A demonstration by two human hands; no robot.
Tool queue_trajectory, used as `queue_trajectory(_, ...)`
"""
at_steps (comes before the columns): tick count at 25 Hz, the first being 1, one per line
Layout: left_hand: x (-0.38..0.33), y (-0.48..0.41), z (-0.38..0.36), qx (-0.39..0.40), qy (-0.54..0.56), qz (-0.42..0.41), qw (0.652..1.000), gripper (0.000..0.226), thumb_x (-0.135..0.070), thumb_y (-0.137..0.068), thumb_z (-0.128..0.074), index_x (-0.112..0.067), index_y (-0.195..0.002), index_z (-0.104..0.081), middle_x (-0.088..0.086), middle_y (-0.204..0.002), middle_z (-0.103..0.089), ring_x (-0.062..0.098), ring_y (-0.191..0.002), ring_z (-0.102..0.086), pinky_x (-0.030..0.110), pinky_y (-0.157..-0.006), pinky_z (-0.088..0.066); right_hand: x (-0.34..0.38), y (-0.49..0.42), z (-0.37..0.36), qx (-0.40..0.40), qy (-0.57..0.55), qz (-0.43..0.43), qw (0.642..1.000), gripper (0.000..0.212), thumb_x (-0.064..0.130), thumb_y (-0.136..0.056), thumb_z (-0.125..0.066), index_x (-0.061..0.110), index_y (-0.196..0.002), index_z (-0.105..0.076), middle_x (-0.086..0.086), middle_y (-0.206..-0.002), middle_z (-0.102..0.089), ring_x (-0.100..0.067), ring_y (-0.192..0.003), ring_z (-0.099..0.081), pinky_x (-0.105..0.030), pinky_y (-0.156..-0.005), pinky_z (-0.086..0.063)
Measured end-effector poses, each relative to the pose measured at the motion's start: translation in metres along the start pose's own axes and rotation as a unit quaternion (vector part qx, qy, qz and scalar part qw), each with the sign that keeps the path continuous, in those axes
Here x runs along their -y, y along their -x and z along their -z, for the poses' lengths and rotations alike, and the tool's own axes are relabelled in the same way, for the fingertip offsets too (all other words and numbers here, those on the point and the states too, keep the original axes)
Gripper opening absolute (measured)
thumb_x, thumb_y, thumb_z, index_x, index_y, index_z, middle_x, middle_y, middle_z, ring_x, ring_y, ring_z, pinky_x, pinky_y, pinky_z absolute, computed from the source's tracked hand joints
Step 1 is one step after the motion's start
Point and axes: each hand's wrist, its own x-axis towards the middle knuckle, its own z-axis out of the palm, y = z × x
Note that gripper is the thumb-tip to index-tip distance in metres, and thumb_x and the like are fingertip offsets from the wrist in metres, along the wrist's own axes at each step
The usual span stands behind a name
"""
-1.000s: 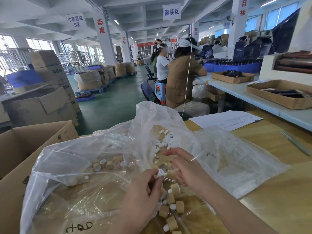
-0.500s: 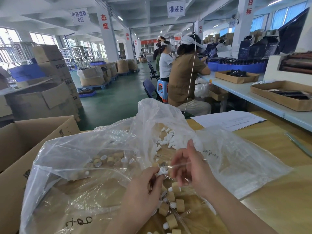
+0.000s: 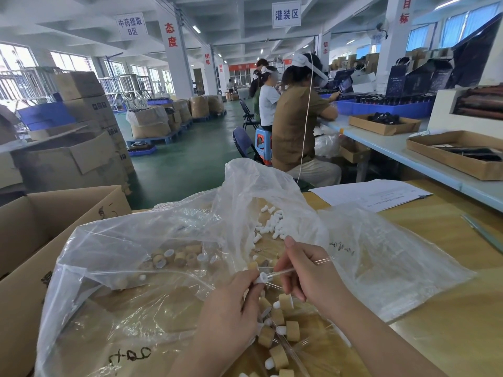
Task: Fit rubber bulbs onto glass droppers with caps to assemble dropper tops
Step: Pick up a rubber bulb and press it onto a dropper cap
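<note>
Rubber bulb [image 3: 263, 277], small and white, sat pinched in the fingers of the left hand [image 3: 231, 308], held just above the open clear plastic bag [image 3: 381, 268]. A glass dropper [image 3: 283, 272] met the bulb's open end and slanted up to the right through the right hand [image 3: 310, 276]. That hand's fingers were curled around the tube and its index finger stood straight up. The tube's far tip poked out past the hand. Whether the glass was fully seated in the bulb I could not tell.

Just below the two hands, on the bag's plastic, lay finished dropper tops [image 3: 292, 331], tan caps with white bulbs in them. Farther off inside the bag were loose tan caps [image 3: 187, 258] to the left and a heap of loose white bulbs [image 3: 275, 223] beyond the hands. The bag sprawled over a wooden table [image 3: 449, 308], with an open cardboard box [image 3: 24, 235] at its left and a printed sheet [image 3: 367, 194] behind. Other workers [image 3: 294, 131] sat at the next table along.
</note>
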Motion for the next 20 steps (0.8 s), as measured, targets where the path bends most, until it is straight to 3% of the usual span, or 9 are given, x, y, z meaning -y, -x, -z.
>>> queue_trajectory(7, 0.001, -0.001, 0.000, -0.013, 0.017, -0.006, 1.000, 0.017, -0.017, -0.092, -0.059, -0.028, -0.103, -0.066, -0.021, -0.091, -0.060, 0.002, -0.077, -0.058, 0.010, -0.061, -0.040, 0.002, -0.001, -0.002, -0.027, 0.009, -0.013, 1.000, 0.053, 0.026, -0.101, -0.041, 0.013, -0.054, -0.062, -0.014, -0.042, -0.050, -0.011, -0.024, -0.031, -0.015, -0.032, -0.025)
queue_trajectory(14, 0.003, -0.002, -0.001, -0.037, 0.000, -0.031, 0.999, 0.019, -0.008, -0.089, -0.061, -0.022, -0.100, -0.070, -0.014, -0.082, -0.061, 0.005, -0.072, -0.057, 0.015, -0.058, -0.042, 0.001, 0.000, -0.005, -0.030, 0.019, -0.035, 0.999, 0.050, 0.028, -0.101, -0.043, 0.007, -0.060, -0.062, -0.010, -0.042, -0.052, -0.012, -0.023, -0.031, -0.016, -0.033, -0.026)
queue_trajectory(17, 0.002, -0.003, 0.000, -0.041, -0.028, -0.059, 0.997, 0.018, -0.015, -0.089, -0.057, -0.019, -0.100, -0.071, -0.018, -0.082, -0.062, 0.003, -0.076, -0.058, 0.020, -0.062, -0.046, 0.000, 0.000, -0.007, -0.041, 0.005, -0.054, 0.998, 0.053, 0.029, -0.101, -0.043, 0.011, -0.056, -0.062, -0.010, -0.041, -0.051, -0.012, -0.023, -0.031, -0.017, -0.033, -0.025)
queue_trajectory(20, -0.001, -0.003, 0.002, -0.049, -0.060, -0.084, 0.993, 0.021, -0.017, -0.086, -0.056, -0.019, -0.101, -0.070, -0.016, -0.083, -0.063, 0.003, -0.070, -0.058, 0.020, -0.057, -0.046, -0.001, 0.000, -0.011, -0.059, -0.025, -0.068, 0.996, 0.057, 0.030, -0.101, -0.043, 0.015, -0.050, -0.063, -0.011, -0.040, -0.049, -0.013, -0.024, -0.030, -0.017, -0.033, -0.022)
